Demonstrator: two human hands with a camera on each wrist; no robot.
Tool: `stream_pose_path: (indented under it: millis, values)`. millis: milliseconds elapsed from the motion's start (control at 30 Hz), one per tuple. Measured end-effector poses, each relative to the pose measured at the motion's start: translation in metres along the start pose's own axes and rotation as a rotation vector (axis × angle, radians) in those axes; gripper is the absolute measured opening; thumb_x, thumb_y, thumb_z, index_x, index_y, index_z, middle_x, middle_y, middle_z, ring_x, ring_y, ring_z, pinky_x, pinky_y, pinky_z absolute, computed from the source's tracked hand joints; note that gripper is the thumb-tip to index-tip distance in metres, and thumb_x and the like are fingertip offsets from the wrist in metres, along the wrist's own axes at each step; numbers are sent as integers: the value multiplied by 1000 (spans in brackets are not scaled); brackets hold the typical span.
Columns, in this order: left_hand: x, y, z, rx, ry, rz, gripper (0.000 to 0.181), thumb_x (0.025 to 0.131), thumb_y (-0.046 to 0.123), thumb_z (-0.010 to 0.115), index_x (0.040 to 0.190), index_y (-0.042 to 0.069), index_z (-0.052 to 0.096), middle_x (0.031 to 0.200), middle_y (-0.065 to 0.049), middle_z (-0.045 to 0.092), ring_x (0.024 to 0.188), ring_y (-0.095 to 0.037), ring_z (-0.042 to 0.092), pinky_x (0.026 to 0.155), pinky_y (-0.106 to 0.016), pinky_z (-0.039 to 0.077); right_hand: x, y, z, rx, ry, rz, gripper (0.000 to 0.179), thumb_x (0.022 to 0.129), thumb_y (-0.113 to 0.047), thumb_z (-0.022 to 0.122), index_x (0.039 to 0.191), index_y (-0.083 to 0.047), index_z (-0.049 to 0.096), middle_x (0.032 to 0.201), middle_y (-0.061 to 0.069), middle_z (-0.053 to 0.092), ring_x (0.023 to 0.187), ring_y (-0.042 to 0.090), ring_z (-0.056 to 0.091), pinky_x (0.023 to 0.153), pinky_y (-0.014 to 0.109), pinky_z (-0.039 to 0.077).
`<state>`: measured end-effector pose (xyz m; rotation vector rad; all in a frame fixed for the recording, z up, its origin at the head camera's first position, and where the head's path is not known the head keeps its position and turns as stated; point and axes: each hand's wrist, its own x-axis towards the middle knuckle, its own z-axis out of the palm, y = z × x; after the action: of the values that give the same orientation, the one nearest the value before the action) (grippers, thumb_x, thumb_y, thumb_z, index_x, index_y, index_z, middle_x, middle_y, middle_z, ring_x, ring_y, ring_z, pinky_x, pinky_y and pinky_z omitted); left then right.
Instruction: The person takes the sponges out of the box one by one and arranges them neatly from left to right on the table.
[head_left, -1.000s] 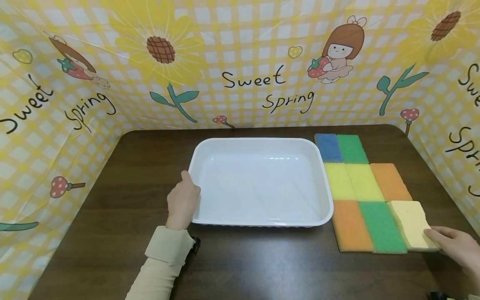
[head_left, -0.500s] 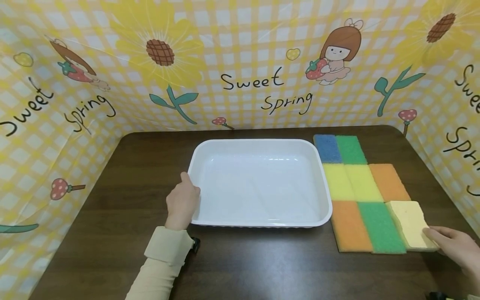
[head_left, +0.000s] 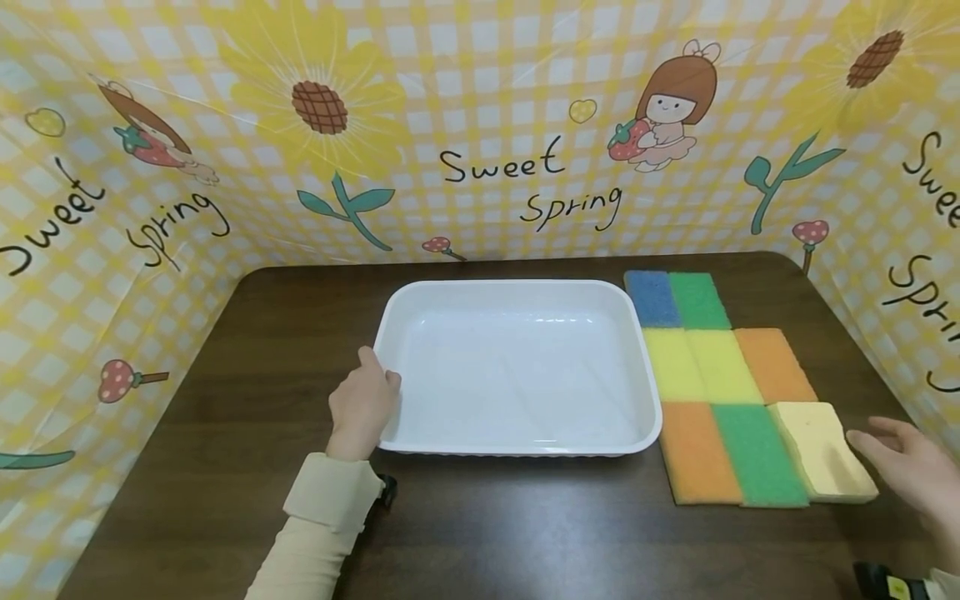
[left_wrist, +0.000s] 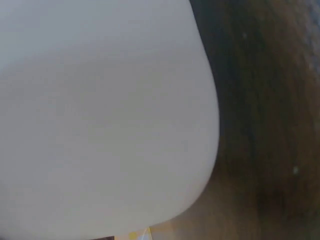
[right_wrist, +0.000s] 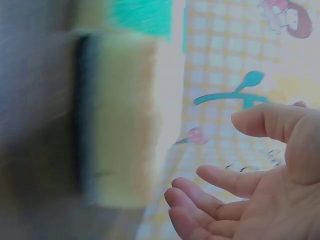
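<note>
At the left rim of a white rectangular tray [head_left: 517, 375], my left hand [head_left: 363, 407] grips the edge with its fingers curled over it. In the left wrist view the tray's pale wall [left_wrist: 110, 135] fills most of the picture and no fingers show. My right hand [head_left: 903, 462] hovers just right of a cream sponge [head_left: 817, 446], apart from it, holding nothing. The right wrist view has the sponge [right_wrist: 125, 120] blurred, foam upward with a dark layer beneath, and the right hand [right_wrist: 250, 175] with fingers spread and thumb apart.
Right of the tray, flat sponges lie in rows: blue [head_left: 654, 298] and green [head_left: 699, 300] at the back, two yellow [head_left: 675, 365] and an orange [head_left: 776, 365] in the middle, orange [head_left: 701, 454] and green [head_left: 759, 454] in front. A dark wooden table [head_left: 495, 533] meets patterned cloth walls [head_left: 510, 100].
My right hand has let go of the cream sponge and drawn slightly up and away from it. The left hand still grips the tray, and the view has shifted slightly.
</note>
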<state>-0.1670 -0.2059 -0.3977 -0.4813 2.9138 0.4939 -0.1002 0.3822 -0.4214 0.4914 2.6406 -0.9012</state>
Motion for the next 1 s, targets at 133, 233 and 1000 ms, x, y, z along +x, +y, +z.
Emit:
stream_pose_path:
  millis: [133, 233, 1000]
  values:
    - [0, 0, -2, 2, -9, -9, 45, 97, 23, 40, 128, -8, 29, 78, -23, 62, 62, -29, 59, 55, -37, 41, 33, 24, 1, 12, 88, -89, 82, 99, -45, 32, 145, 13, -2, 135, 53, 19, 111, 67, 29, 81, 73, 33]
    - [0, 1, -3, -2, -14, -31, 48, 97, 25, 41, 129, -9, 27, 77, -22, 62, 61, -28, 58, 54, -35, 40, 52, 27, 0, 0, 151, -138, 85, 97, -50, 36, 149, 7, 0, 138, 50, 19, 115, 66, 29, 79, 70, 34]
    - [2, 21, -41, -136, 224, 156, 84, 94, 46, 45, 150, -3, 6, 155, -33, 1, 143, -52, 1, 111, -65, 9, -27, -196, -11, 21, 210, -405, 73, 100, -44, 36, 153, -4, 4, 153, 37, -2, 136, 60, 6, 96, 74, 17]
